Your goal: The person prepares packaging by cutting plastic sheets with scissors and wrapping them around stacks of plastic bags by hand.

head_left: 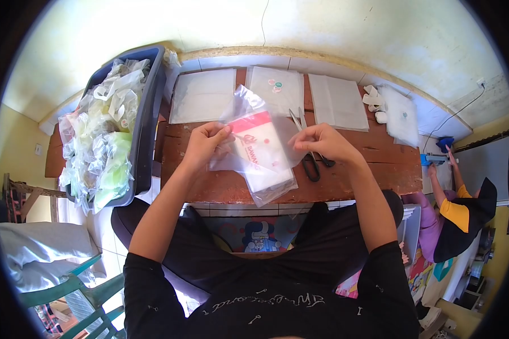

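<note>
A stack of printed plastic bags (258,150), white with a pink band and red lettering, lies tilted in front of me, with loose clear plastic around it. My left hand (207,143) pinches the clear plastic at its upper left side. On the right, my right hand (325,142) has its fingertips pressed together at the edge of the clear film; whether they grip it is hard to make out. Black-handled scissors (311,165) lie beneath and beside my right hand, blades pointing away from me.
Flat stacks of clear plastic bags (202,96) line the back of the wooden table (356,181). At the left stands a dark tub (143,127) full of filled plastic bags. A person (461,212) in black and yellow works at a blue device (434,160) on the right.
</note>
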`<action>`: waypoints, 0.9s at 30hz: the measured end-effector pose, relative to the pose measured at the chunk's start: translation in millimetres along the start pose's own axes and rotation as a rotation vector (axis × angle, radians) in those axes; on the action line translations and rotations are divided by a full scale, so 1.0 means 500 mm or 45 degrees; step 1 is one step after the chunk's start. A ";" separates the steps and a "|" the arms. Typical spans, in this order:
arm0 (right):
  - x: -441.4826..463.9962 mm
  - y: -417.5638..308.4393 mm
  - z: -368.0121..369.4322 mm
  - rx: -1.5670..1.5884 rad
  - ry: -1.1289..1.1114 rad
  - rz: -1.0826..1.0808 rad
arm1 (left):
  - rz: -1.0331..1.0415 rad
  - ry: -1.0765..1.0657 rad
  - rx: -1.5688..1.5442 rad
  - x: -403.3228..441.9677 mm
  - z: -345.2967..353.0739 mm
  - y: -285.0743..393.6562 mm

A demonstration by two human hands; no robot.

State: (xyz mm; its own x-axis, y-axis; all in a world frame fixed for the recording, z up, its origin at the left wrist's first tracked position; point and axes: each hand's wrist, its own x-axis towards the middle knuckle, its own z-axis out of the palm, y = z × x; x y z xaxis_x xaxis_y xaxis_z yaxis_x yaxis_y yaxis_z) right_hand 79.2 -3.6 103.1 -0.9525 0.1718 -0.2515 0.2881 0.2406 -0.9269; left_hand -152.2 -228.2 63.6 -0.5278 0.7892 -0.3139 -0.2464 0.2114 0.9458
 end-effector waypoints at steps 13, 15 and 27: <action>0.050 0.069 0.068 0.946 0.749 0.089 | -0.103 -0.106 0.035 0.007 0.013 -0.039; 0.055 0.086 0.075 0.845 0.602 0.183 | -0.099 -0.091 0.026 0.007 0.012 -0.043; 0.034 0.064 0.032 0.755 0.654 0.119 | -0.159 -0.181 0.257 0.017 0.019 -0.079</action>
State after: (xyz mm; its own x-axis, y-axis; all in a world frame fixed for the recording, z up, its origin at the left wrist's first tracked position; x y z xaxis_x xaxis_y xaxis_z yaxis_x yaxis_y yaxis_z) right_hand 70.7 -8.4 64.5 -0.7205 0.6206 -0.3096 0.1267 -0.3212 -0.9385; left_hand -139.1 -224.3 24.5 -0.3807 0.8198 -0.4278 -0.1281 0.4114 0.9024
